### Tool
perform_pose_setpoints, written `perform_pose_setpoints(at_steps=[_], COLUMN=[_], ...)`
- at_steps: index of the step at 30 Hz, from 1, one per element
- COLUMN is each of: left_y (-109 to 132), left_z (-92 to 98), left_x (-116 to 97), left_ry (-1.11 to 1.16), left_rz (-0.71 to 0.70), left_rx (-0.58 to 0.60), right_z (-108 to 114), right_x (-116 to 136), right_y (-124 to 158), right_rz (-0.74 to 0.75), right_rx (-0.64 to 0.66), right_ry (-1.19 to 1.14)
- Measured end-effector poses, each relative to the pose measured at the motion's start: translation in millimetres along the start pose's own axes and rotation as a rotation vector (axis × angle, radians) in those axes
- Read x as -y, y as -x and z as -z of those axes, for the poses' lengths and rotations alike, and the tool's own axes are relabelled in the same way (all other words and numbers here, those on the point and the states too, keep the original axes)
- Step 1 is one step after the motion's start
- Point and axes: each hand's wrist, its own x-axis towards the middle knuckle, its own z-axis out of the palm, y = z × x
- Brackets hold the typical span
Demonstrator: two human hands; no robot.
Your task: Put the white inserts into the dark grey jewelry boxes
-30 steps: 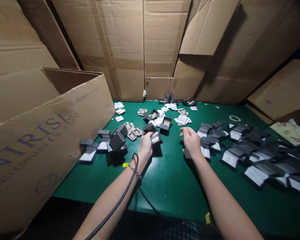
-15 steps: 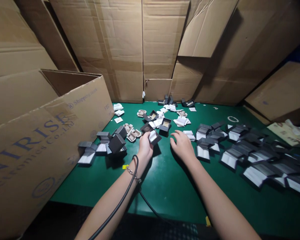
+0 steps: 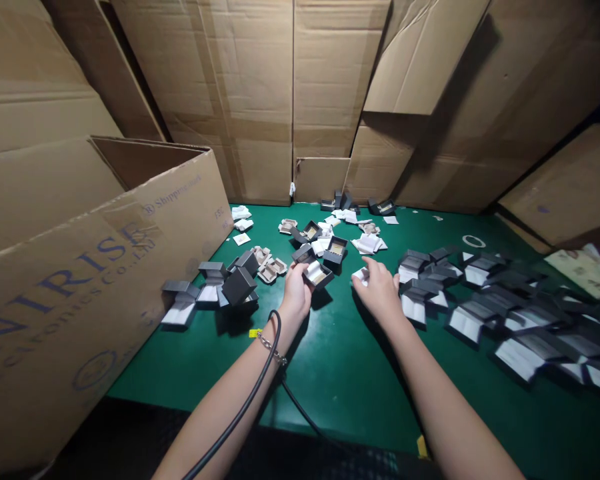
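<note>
My left hand (image 3: 296, 293) is closed around a small dark hinged box (image 3: 325, 279), held tilted above the table with its lid up; white lining and a pale inside show. Across from it, my right hand (image 3: 381, 295) pinches a small white folded pad (image 3: 361, 275) between thumb and fingers, low over the green table. Just beyond the held box stands another open dark box (image 3: 335, 248) with a pale inside. Beige card inserts (image 3: 271, 270) lie left of my left hand.
Many open dark boxes with white linings (image 3: 466, 321) spread over the right side. More boxes (image 3: 239, 287) stand at left beside a large carton (image 3: 180, 220). White pads (image 3: 369, 243) lie behind. Cardboard walls (image 3: 250, 100) close off the back. A black cable (image 3: 240, 413) crosses my left forearm.
My right hand has moved slightly right and closed on the white pad that lay beside it. The box in my left hand has turned, showing more of its pale inside.
</note>
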Motion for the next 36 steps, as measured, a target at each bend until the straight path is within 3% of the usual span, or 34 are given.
perform_pose_setpoints(at_steps=[4,8,13,19,24,29,36], left_y=[-0.3,-0.7,-1.0,-2.6,-4.5,-4.4,-2.5], left_z=[-0.2,-1.6,-1.5,-0.5,0.9,1.7,3.3], left_x=[-0.6,-1.3,-1.7,-1.5,0.5,1.1,0.2], left_ry=[0.003,0.016,0.003,0.016,0.003,-0.005,-0.027], left_rz=[0.014,0.03,0.05,0.041,0.041,0.022,-0.009], left_rx=[-0.026,-0.031,-0.046,-0.043,-0.043,-0.032,-0.018], right_z=[1.1,-1.3,-10.2,-17.0,-8.9,-14.9,-24.4], right_x=[-1.3,-7.8,-13.6,-11.8,-7.9,-10.8,-14.9], right_y=[0.9,-1.8,-5.9,-5.6,-2.0,-6.5,-9.7], right_rz=[-0.036,-0.138,-0.082,-0.05,-0.178,-0.086,-0.052], right_rx=[-0.028,0.062,0.177,-0.039,0.005,0.086,-0.071], right_ry=[-0.002,-0.048,-0.259,-0.223,-0.113,-0.255,-0.235])
